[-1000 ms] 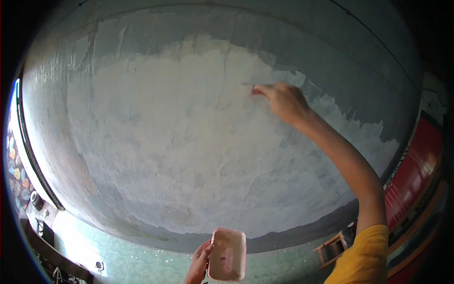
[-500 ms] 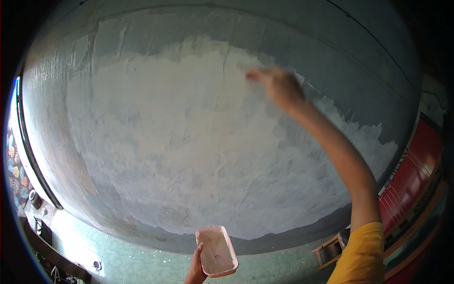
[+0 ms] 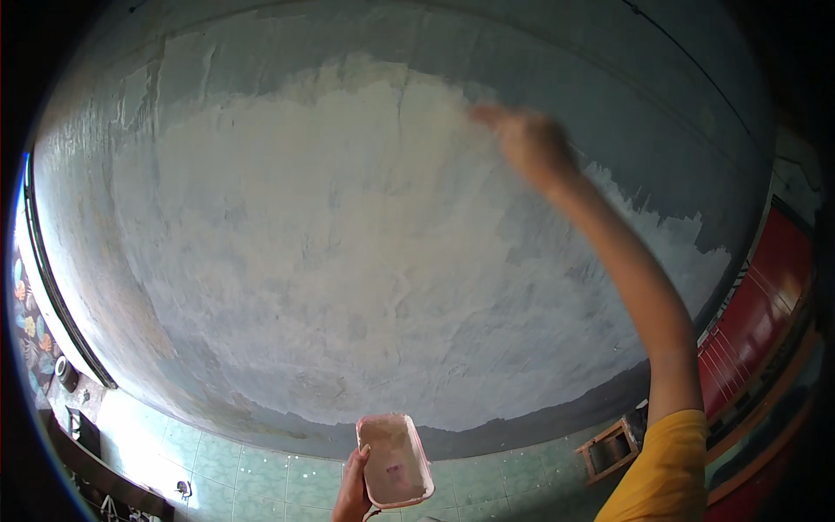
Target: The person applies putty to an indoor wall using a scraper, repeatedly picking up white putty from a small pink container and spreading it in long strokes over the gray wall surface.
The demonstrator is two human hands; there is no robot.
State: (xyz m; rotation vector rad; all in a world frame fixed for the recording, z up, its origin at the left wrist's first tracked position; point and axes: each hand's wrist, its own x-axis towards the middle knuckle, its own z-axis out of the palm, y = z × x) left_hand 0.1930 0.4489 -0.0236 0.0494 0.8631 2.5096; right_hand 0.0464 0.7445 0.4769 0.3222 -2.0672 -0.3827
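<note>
My left hand (image 3: 352, 487) grips a pink-rimmed rectangular plastic tub (image 3: 424, 461) at its left side, thumb over the rim. The tub is tilted toward me, and pale paste smears its inside around a pinkish patch. My right arm, in a yellow sleeve, is stretched up to the wall (image 3: 348, 209). At the upper edge of a pale coated area, my right hand (image 3: 535, 148) is closed and blurred by motion. Something reddish shows at its fingertips, too smeared to name. The pale coat has a ragged border against the darker grey wall.
Green floor tiles (image 3: 261, 474) with white specks run along the wall's foot. A small wooden stool (image 3: 609, 452) stands low on the right, near a red panel (image 3: 765, 287). A dark cable (image 3: 687, 65) crosses the upper right wall. At the left is a bright opening with a patterned surface (image 3: 35, 335).
My right hand has moved slightly up and right along the coat's upper edge. The tub in my left hand has shifted a little left, and the view has shifted slightly.
</note>
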